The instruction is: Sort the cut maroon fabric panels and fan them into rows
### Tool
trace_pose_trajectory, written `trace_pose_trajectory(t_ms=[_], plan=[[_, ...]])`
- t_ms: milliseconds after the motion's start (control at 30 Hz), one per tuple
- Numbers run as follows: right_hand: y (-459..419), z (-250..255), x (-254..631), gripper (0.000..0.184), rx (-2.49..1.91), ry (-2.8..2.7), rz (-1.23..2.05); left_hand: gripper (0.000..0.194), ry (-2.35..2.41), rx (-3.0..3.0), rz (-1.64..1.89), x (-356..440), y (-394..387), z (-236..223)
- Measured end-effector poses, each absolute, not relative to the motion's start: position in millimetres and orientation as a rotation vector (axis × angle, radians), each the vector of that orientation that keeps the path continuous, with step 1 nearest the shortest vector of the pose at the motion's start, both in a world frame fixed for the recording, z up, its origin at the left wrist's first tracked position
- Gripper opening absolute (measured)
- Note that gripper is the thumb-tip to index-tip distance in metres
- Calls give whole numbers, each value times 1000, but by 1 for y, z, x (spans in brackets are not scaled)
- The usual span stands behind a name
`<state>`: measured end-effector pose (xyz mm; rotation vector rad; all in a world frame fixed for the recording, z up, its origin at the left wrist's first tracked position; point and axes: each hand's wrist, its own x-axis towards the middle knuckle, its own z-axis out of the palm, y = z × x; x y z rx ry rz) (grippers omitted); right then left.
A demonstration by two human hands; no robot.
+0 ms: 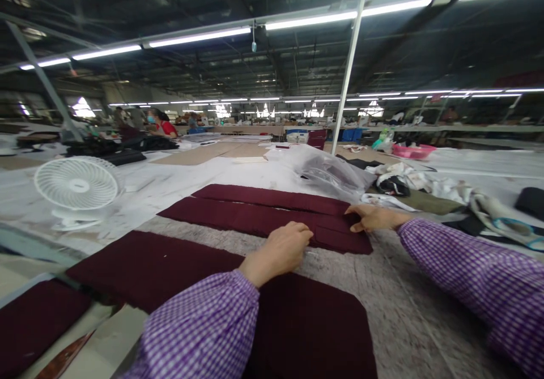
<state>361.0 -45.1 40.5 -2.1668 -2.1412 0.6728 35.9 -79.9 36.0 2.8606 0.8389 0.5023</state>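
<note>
Checked sleeves (199, 328) cover both forearms, reaching in from the lower corners. Two maroon strips (263, 221) lie side by side on the bench (403, 311), beyond two maroon panels (306, 333); the left forearm hides part of one panel. Left hand (278, 251) lies on the nearer strip, fingers (300, 233) together; right hand (374, 218) touches its far end, fingers (355, 226) together. Any clamping cannot be determined.

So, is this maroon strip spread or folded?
Spread: the maroon fabric strip lies flat beneath your left hand and right hand.
</note>
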Motion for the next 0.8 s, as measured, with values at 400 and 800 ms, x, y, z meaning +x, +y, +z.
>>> trace_pose_trajectory(t_ms=[400, 800], plan=[[-36, 51, 359, 39, -2138, -2235, 711, 36, 694, 2880, 558, 74, -73, -10], [-20, 31, 362, 33, -2182, -2388, 297, 34, 700, 2801, 575, 74, -75, -10]])
